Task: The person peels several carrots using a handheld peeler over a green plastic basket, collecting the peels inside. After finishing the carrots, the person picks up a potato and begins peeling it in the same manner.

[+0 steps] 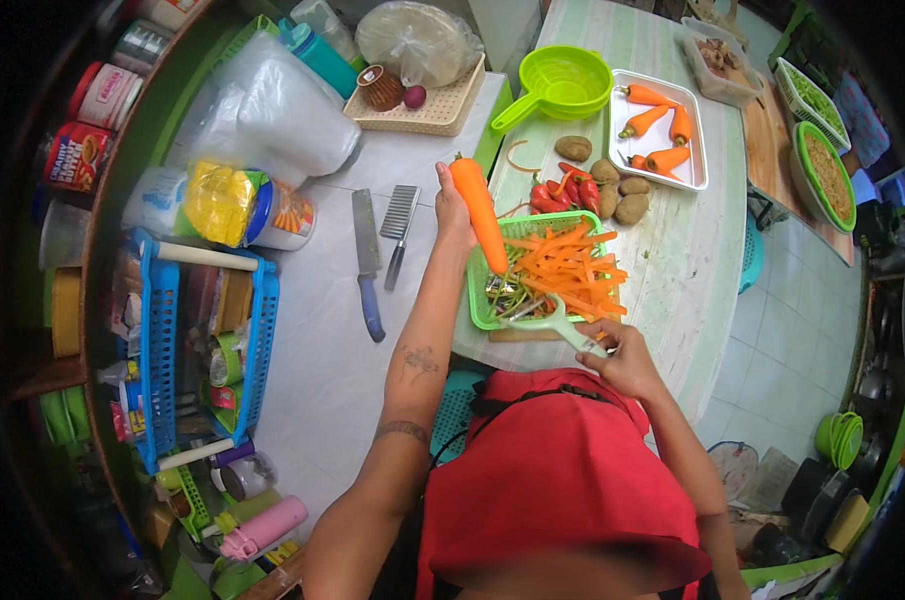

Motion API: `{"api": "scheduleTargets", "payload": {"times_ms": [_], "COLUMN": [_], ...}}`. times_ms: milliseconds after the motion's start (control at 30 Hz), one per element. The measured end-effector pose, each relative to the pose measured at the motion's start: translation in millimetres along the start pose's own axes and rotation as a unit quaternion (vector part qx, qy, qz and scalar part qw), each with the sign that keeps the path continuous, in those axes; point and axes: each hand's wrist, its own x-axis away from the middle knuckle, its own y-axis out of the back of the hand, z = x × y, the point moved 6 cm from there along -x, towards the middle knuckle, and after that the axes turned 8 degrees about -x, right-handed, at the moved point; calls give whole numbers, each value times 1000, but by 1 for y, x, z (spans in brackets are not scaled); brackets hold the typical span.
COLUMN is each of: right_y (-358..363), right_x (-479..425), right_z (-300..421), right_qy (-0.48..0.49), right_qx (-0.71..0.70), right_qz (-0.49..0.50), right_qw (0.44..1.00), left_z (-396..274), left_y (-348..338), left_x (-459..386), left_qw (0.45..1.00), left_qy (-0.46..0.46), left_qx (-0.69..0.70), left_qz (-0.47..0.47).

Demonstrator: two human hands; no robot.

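A peeled-looking carrot [478, 214] is held upright at a tilt in my left hand [454, 208], over the left edge of a green plastic basket [476, 300]. Orange carrot peelings [565, 270] and green stems fill much of that basket. My right hand [623, 356] grips the pale green handle of a vegetable peeler [561, 326], its head over the basket's near edge, apart from the carrot. Beyond the basket lie red peppers [565, 193] and several potatoes [632, 208]. A white tray [696, 180] holds several carrots [645, 120].
On the left counter lie a blue-handled knife [367, 262] and a crinkle cutter [400, 225]. A blue plastic rack [159, 360] stands farther left. A green colander [565, 82] sits at the table's back. At far right are a bowl of shredded food [824, 176] and part of another person [861, 112].
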Motion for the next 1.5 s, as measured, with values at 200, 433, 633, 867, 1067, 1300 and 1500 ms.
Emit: {"api": "scheduleTargets", "payload": {"times_ms": [200,433,633,867,1067,1300,1500], "right_y": [19,16,3,-17,23,23,14], "right_x": [-38,-79,-57,9,-10,-78,-64], "right_z": [67,109,78,10,59,109,97], "right_qy": [40,97,95,7,-8,121,112], "right_qx": [-109,-111,-70,10,-112,-93,-28], "right_qz": [-31,-40,-39,12,-2,-47,-45], "right_qw": [993,988,992,1000,994,987,992], "left_z": [5,-5,8,3,23,5,-4], "left_y": [-2,-11,-6,5,6,-16,-24], "left_x": [11,21,8,-11,-11,13,19], "left_qw": [997,998,999,998,991,996,999], "left_qy": [43,-19,-4,30,101,35,23], "left_qx": [-57,-45,-45,48,73,-71,-38], "left_qz": [-21,40,7,-41,50,38,7]}}
